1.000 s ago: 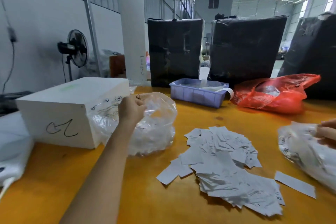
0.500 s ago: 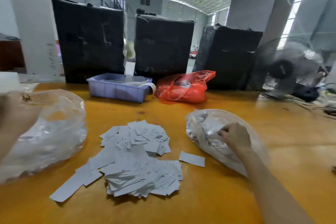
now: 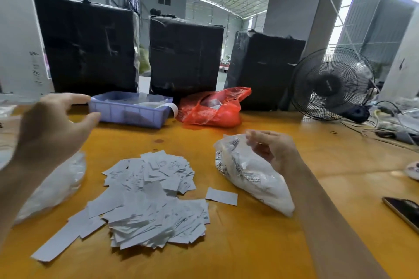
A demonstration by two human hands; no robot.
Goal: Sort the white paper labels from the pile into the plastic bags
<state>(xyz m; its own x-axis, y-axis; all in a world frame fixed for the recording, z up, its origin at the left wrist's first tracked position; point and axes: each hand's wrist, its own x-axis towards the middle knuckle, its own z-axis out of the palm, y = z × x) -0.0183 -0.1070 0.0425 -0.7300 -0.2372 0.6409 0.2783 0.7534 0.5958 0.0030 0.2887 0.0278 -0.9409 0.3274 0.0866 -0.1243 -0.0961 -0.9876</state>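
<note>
We work at an orange-yellow bench (image 3: 260,244) in a large hall with a metal lattice roof. Nearest us lies the pile of white paper labels (image 3: 149,197), loosely heaped at the middle, with one long strip (image 3: 56,242) at its near left and one single label (image 3: 222,196) just to its right. At the near right edge sits one dark phone (image 3: 403,210).

We count two clear plastic bags. The left bag (image 3: 56,186) lies left of the pile, partly behind our left forearm. The right bag (image 3: 247,174), holding labels, lies right of the pile, and our right hand (image 3: 272,149) pinches its upper edge with curled fingers. Our left hand (image 3: 54,124) is raised above the bench, fingers spread and relaxed, grasping nothing.

Farther off stand one blue tray (image 3: 129,112) and one red plastic bag (image 3: 213,108) beside it. One black fan (image 3: 331,84) stands at the far right among cables. Behind these rise three black-wrapped bundles (image 3: 186,56).
</note>
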